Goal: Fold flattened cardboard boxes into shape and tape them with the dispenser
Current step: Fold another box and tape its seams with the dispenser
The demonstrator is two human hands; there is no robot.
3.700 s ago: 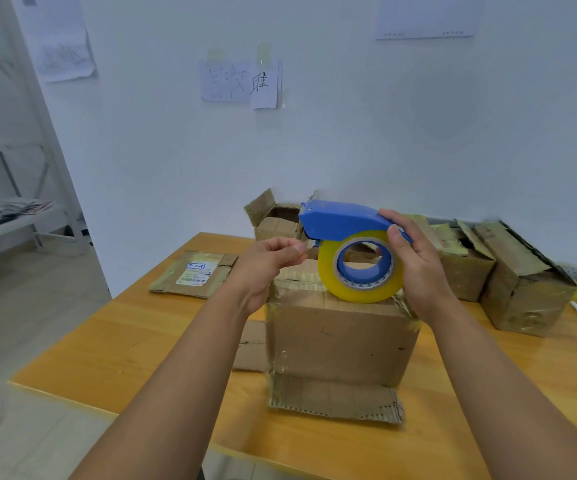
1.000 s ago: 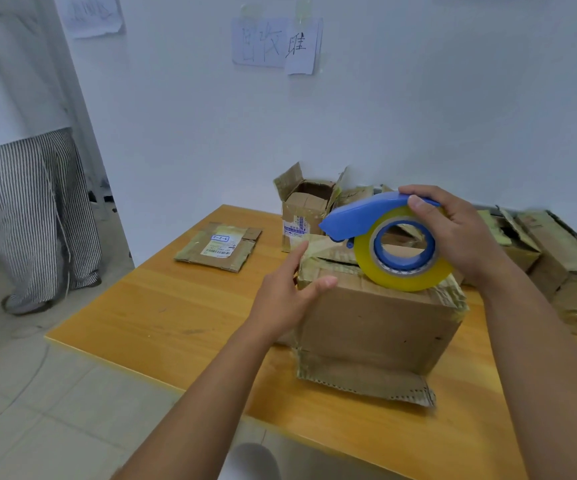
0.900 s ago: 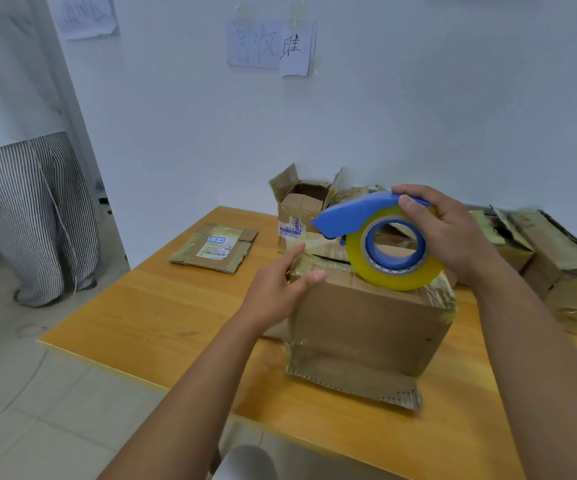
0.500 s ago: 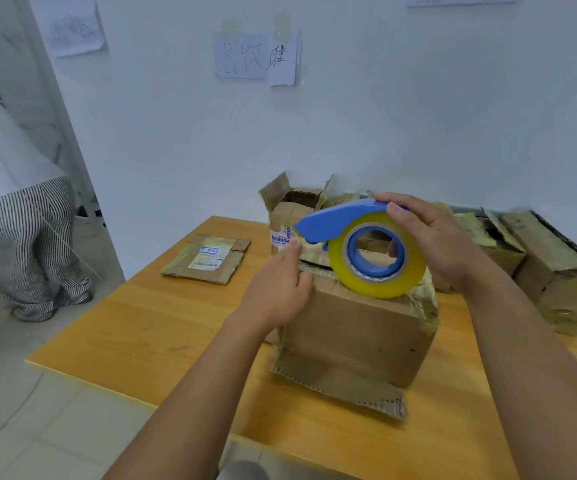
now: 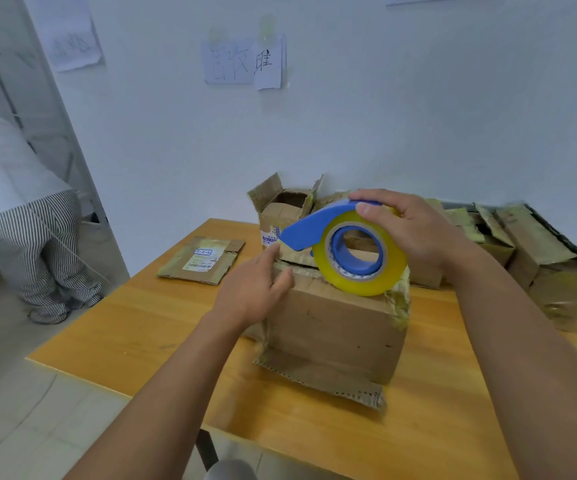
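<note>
A folded brown cardboard box [image 5: 332, 334] stands on the wooden table [image 5: 134, 327], one bottom flap splayed out toward me. My right hand [image 5: 415, 230] grips a blue tape dispenser [image 5: 318, 226] with a yellow tape roll [image 5: 359, 258], resting on the box's top near its right side. My left hand [image 5: 252, 289] rests on the box's upper left edge with fingers straight, thumb on the near face. A flattened cardboard box [image 5: 204, 259] with a white label lies farther left on the table.
Several opened, worn boxes [image 5: 550, 265] crowd the back right of the table, and one open box [image 5: 283, 209] stands behind the dispenser. A person in striped trousers [image 5: 41, 251] bends over at the left by a shelf. The table's near edge runs below the box.
The dispenser has slid back along the box top from the left edge toward the right side. My left hand moved from the box top to its left edge. The person at left bent over.
</note>
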